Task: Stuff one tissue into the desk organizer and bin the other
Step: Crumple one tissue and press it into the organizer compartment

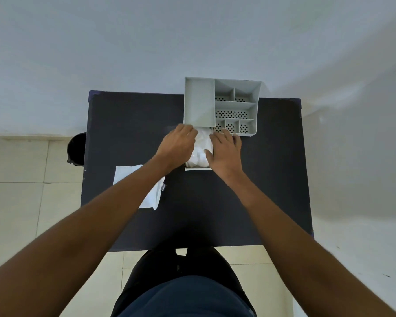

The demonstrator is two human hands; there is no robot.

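Head view, single frame. Pale grey plastic desk organizer (222,104) with perforated compartments sits at upper centre of the frame, on the far edge of the dark rectangular table (272,179). A white drawer (198,168) is pulled out from its front toward the person; its near lip shows just below the hands.

Crumpled white tissue (201,145) lies inside that drawer, between the two hands. Left hand (177,147) is curled over the drawer's left side, fingertips on the tissue; right hand (225,152) lies spread and flat against the right side, thumb touching the tissue. Neither clenches; both appear to press rather than grip, though the palms hide the contact.

Second tissue, a flat white sheet (124,176), lies at centre left of the frame, partly under the left forearm, long axis running from upper left to lower right. Dark round bin (76,148) sits on the floor beyond the table's left edge.

Judgement: stuffing is nearly done. The flat sheet lies down and left of both hands, nearer the left one, and the bin is on that same side.
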